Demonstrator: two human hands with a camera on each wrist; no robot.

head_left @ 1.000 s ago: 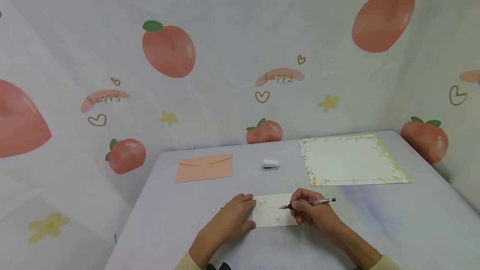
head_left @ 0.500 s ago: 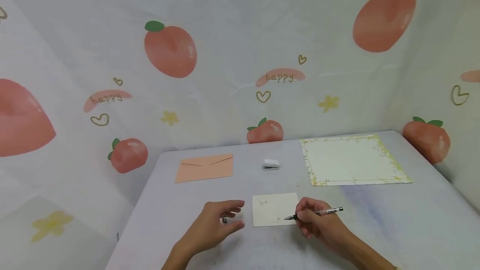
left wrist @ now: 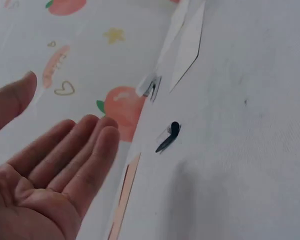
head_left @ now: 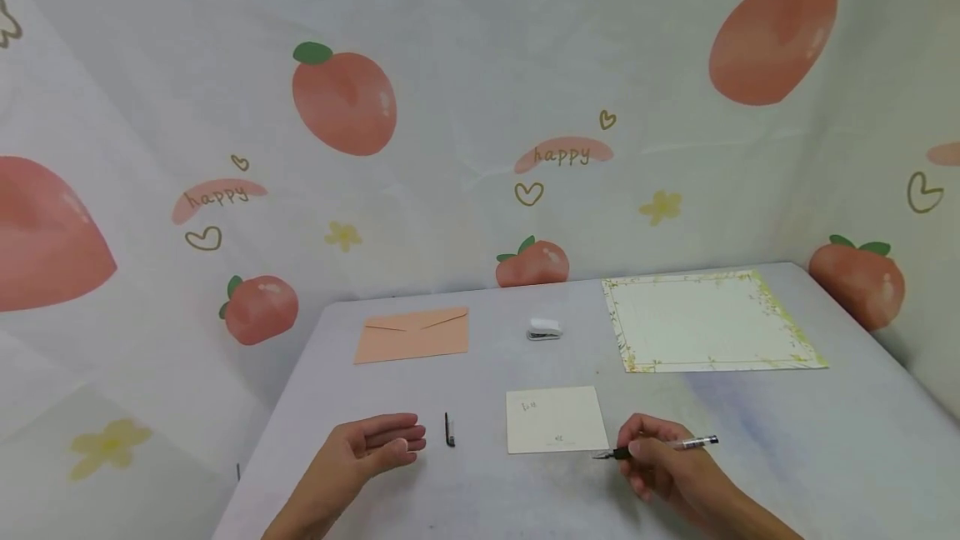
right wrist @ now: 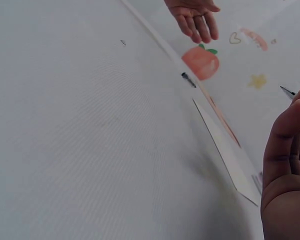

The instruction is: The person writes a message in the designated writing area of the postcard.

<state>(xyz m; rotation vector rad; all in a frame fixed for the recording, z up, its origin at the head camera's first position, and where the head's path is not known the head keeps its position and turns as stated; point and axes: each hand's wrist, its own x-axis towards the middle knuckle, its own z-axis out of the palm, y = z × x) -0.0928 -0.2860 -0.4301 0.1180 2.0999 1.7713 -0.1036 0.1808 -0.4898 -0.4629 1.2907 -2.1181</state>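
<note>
My right hand [head_left: 671,467] pinches a clear-barrelled gel pen [head_left: 696,442] with a black grip. Its tip points left, by the lower right corner of a small cream card [head_left: 555,422], which bears short handwriting at the upper left and a small mark near the bottom. My left hand [head_left: 363,455] holds nothing; its fingers are extended and the thumb stands apart from them in the left wrist view. Just right of those fingertips lies a clear pen cap with a black end [head_left: 450,432]. The right wrist view shows only the pen's tip [right wrist: 287,92] beyond the fingers.
Farther back on the table [head_left: 480,498] lies a peach envelope [head_left: 412,338], with a small white stapler [head_left: 543,329] to its right. A large sheet with a floral border [head_left: 708,322] lies at the back right. Fruit-printed cloth [head_left: 450,215] rises behind and at both sides.
My left hand has lifted off the card's left edge and moved left, uncovering the pen cap. My right hand has moved right and nearer, taking the pen off the card.
</note>
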